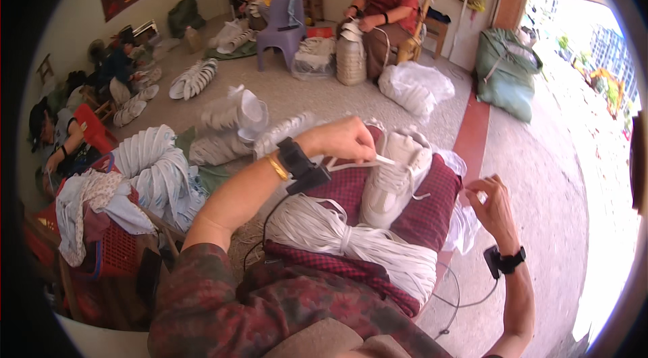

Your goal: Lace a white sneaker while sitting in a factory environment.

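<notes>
A white sneaker upper (pixel 396 179) lies across my lap on a dark red checked cloth (pixel 422 213), partly threaded with white lace. My left hand (pixel 345 139) is over its left side, closed on a white shoelace (pixel 364 164) that runs to the eyelets. Out to the right of the shoe, my right hand (pixel 493 206) is raised with thumb and fingertips pinched together; anything between them is too small to make out. A loose lace end sticks out at the shoe's right side. Nearer my body lies a thick tied bundle of white laces (pixel 347 238).
Stacks of white shoe uppers (pixel 155 162) stand on the left beside a red basket (pixel 128 246) with cloths. Beyond are a purple chair (pixel 282 30), a co-worker in a red shirt (pixel 391 3) handling shoes, and a green sack (pixel 506 74). Cables hang from my wrist devices.
</notes>
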Demonstrator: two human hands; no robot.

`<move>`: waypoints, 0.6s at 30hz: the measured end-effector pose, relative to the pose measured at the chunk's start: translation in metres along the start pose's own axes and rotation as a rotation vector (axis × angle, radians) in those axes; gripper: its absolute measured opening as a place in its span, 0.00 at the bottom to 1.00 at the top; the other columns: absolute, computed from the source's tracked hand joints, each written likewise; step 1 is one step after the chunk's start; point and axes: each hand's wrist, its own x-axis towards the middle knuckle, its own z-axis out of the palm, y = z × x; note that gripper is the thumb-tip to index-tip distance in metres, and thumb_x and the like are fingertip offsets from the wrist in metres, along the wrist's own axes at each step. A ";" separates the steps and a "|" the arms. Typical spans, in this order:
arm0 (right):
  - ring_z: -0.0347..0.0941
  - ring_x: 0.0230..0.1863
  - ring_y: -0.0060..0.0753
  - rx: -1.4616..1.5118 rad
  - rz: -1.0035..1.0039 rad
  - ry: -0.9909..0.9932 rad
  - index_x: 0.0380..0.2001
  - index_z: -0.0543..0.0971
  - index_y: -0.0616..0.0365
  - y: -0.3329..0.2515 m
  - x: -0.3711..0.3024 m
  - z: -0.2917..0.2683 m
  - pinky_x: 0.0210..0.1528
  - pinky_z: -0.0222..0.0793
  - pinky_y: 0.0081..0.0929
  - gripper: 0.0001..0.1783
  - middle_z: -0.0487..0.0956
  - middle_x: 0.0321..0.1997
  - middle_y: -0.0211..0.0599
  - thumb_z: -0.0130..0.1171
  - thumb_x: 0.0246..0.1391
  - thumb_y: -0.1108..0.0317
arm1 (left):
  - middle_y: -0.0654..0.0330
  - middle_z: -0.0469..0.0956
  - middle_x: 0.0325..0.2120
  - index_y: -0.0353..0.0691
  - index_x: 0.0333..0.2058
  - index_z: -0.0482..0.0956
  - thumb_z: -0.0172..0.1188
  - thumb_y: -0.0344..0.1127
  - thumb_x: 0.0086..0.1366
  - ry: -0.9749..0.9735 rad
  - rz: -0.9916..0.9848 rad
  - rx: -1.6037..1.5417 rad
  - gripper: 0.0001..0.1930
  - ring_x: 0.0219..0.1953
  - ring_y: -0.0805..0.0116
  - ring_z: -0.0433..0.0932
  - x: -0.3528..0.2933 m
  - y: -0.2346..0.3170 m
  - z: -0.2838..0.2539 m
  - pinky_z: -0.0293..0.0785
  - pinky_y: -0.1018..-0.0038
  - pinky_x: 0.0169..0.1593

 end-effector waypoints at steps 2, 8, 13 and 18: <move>0.70 0.36 0.42 0.116 0.033 0.000 0.33 0.82 0.62 -0.022 0.016 0.022 0.43 0.68 0.36 0.07 0.81 0.29 0.38 0.65 0.51 0.70 | 0.68 0.80 0.20 0.37 0.35 0.87 0.61 0.37 0.64 -0.063 -0.069 -0.073 0.11 0.23 0.83 0.72 -0.004 0.001 -0.014 0.66 0.81 0.27; 0.74 0.39 0.43 -0.005 -0.038 0.013 0.30 0.81 0.60 -0.052 0.031 0.060 0.38 0.72 0.38 0.12 0.80 0.29 0.38 0.69 0.49 0.63 | 0.67 0.81 0.24 0.36 0.36 0.85 0.60 0.40 0.68 -0.165 -0.047 -0.366 0.13 0.24 0.83 0.71 -0.010 -0.012 -0.022 0.64 0.84 0.28; 0.77 0.34 0.43 0.053 -0.002 -0.051 0.22 0.79 0.61 -0.046 0.036 0.077 0.36 0.74 0.37 0.05 0.80 0.24 0.37 0.62 0.44 0.71 | 0.60 0.82 0.31 0.35 0.34 0.84 0.59 0.41 0.70 -0.131 0.042 -0.629 0.14 0.29 0.79 0.72 -0.024 -0.025 -0.025 0.63 0.83 0.29; 0.75 0.32 0.42 -0.270 0.018 0.047 0.21 0.78 0.60 -0.011 0.033 0.042 0.34 0.73 0.36 0.02 0.79 0.23 0.38 0.61 0.42 0.74 | 0.57 0.81 0.39 0.35 0.31 0.85 0.57 0.43 0.71 -0.100 0.174 -0.794 0.17 0.31 0.78 0.71 -0.036 -0.029 -0.029 0.62 0.83 0.31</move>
